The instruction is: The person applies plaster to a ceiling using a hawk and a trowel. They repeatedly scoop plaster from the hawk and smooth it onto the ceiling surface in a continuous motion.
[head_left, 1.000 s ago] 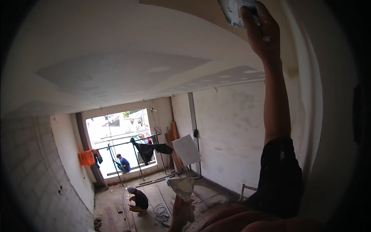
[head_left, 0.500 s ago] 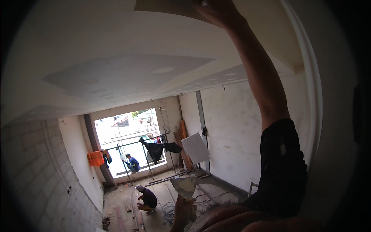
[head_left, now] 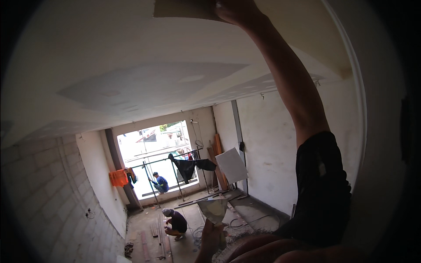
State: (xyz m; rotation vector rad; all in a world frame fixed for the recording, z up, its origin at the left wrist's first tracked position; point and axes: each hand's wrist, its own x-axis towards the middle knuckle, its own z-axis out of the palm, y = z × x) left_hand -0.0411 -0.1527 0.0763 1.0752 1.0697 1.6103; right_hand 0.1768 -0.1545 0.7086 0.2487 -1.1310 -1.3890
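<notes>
Overhead, my right hand (head_left: 239, 11) is closed on a wide, flat putty blade (head_left: 184, 8) held up at the white ceiling (head_left: 131, 48); the top of the hand and blade is cut off by the upper edge. My left hand (head_left: 211, 236) is low in front of me, wrapped round the handle of a putty knife (head_left: 213, 210). Its broad, flaring blade points up, with pale smears on it. Grey patches of compound (head_left: 153, 83) show on the ceiling beyond my raised arm.
Far below, one person (head_left: 176, 223) squats on the floor among strips and cables. Another person (head_left: 159, 183) crouches at the large window opening, by a pipe rail with orange cloth (head_left: 118, 178) and black cloth (head_left: 186, 168). A white board (head_left: 232, 165) leans at the right wall.
My right hand and its blade have shifted slightly left along the ceiling. The room has slid a little to the right in view. The left hand keeps its grip on the putty knife.
</notes>
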